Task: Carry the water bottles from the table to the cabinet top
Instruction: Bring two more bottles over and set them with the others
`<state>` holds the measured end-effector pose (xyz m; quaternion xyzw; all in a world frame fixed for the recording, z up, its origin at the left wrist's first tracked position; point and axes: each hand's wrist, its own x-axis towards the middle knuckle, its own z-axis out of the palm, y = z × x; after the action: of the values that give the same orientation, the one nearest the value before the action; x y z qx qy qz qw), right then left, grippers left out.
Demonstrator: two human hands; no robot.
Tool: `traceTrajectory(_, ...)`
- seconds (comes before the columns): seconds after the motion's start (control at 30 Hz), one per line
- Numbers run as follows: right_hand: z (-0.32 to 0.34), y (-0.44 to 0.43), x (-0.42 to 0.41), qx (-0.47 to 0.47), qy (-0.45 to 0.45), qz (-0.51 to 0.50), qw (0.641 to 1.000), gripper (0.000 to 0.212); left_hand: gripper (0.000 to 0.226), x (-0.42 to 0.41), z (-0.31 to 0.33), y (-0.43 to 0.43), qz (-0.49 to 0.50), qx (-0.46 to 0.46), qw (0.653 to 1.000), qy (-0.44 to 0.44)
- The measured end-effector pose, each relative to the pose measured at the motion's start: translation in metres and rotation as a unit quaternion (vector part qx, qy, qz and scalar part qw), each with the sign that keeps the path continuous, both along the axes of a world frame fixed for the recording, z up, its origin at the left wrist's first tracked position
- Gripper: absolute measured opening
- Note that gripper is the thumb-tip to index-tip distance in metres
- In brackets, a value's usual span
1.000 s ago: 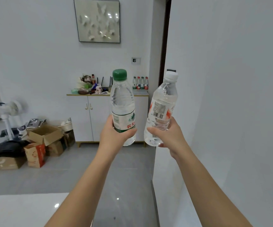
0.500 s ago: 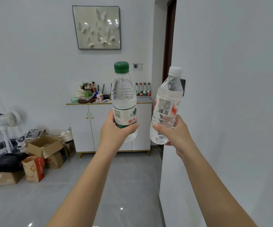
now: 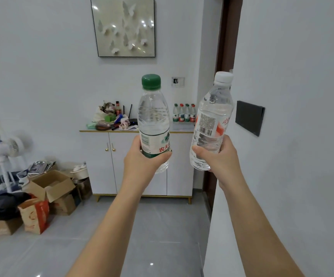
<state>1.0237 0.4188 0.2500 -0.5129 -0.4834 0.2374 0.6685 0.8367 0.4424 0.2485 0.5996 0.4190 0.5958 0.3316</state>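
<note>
My left hand [image 3: 142, 160] grips the lower part of a clear water bottle with a green cap [image 3: 153, 116], held upright in front of me. My right hand [image 3: 221, 158] grips a second clear bottle with a white cap [image 3: 214, 114], tilted slightly to the right. Ahead stands a white cabinet [image 3: 102, 156] with gold knobs against the far wall. Several small water bottles [image 3: 184, 113] stand in a row at the right end of its top. Both bottles I hold are in the air, well short of the cabinet.
Clutter [image 3: 112, 119] covers the left half of the cabinet top. Open cardboard boxes [image 3: 50, 186], a red paper bag [image 3: 35, 215] and a white fan [image 3: 12, 148] crowd the floor at left. A white wall [image 3: 292, 176] with a dark panel [image 3: 249, 116] runs close on my right. Grey tile floor [image 3: 162, 226] leads to the cabinet.
The cabinet has grown larger and nearer in view, and the white table edge at the bottom left has dropped out of sight. Both hands keep the same grip on their bottles.
</note>
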Motion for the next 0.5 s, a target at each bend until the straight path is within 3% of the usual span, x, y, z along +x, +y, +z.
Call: traceTrajectory(0.5, -0.028, 0.181, 0.016, -0.019, -0.013, -0.03, 0.999, 0.057, 0.056, 0.022, -0.012, 0.19, -0.041, -0.005, 0.999, 0.003)
